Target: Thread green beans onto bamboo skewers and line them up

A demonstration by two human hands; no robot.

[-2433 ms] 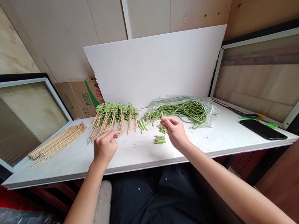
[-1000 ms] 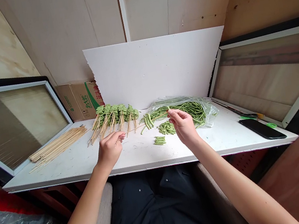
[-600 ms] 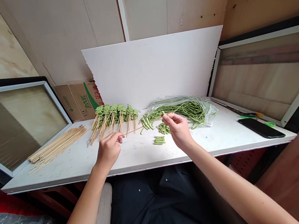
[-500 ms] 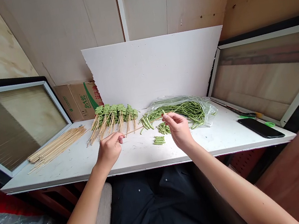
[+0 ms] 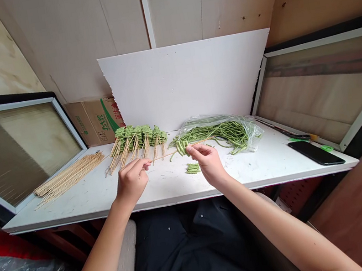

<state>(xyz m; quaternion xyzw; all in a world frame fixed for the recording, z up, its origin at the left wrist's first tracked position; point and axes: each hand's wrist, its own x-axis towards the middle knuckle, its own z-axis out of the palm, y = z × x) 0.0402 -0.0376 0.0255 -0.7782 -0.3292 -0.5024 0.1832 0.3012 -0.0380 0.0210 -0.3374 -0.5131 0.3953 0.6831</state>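
Note:
My left hand (image 5: 134, 175) is closed on the blunt end of a thin bamboo skewer (image 5: 163, 156), which runs level to the right above the table. Several cut green bean pieces (image 5: 181, 148) sit side by side across the skewer. With thumb and fingers, my right hand (image 5: 209, 162) pinches the rightmost bean piece against the others, and the skewer's tip sticks out past it. Below, a small row of cut bean pieces (image 5: 192, 168) lies on the white table (image 5: 165, 189). My right hand hides part of the pile behind it.
Filled bean skewers (image 5: 139, 137) are stacked at the back, left of centre. Bare skewers (image 5: 69, 175) lie further left. Long beans (image 5: 225, 132) spill from a clear plastic bag (image 5: 253, 132). A black phone (image 5: 316, 152) and scissors (image 5: 284, 129) lie on the right. A cardboard box (image 5: 93, 122) stands behind.
My right hand has moved left along the skewer, bringing a bean piece from near the tip up against the others. My left hand has stayed almost in place.

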